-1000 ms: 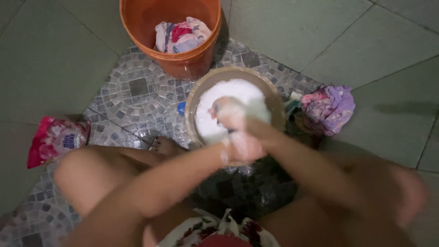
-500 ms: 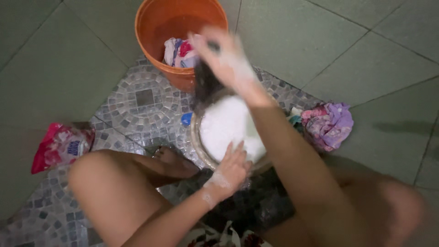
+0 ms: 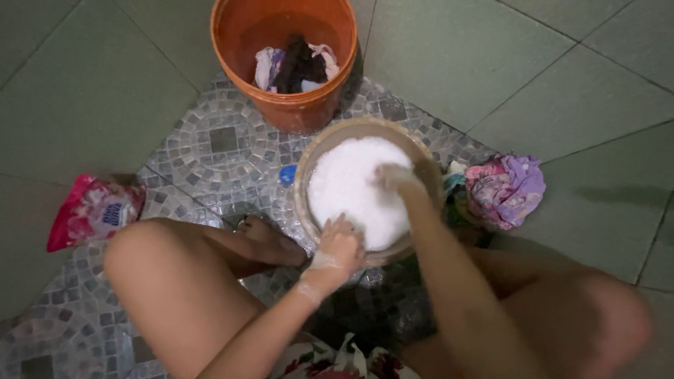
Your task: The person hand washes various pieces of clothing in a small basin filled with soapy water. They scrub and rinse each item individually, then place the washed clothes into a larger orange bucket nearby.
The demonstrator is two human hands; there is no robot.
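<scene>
hands in sudsy basin, bucket touching rim

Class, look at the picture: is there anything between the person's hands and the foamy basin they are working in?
Nothing visible. The left hand rests at the near rim of the basin, fingers at the foam; the right hand is already in the foam. The orange bucket stands beyond the basin.

White suds fill my brown basin and coat my left hand and right hand. The bucket is orange, with white, pink and black cloth inside. A pink-and-purple floral bundle lies on green tiles; the pink packet sits on grey mosaic.
</scene>
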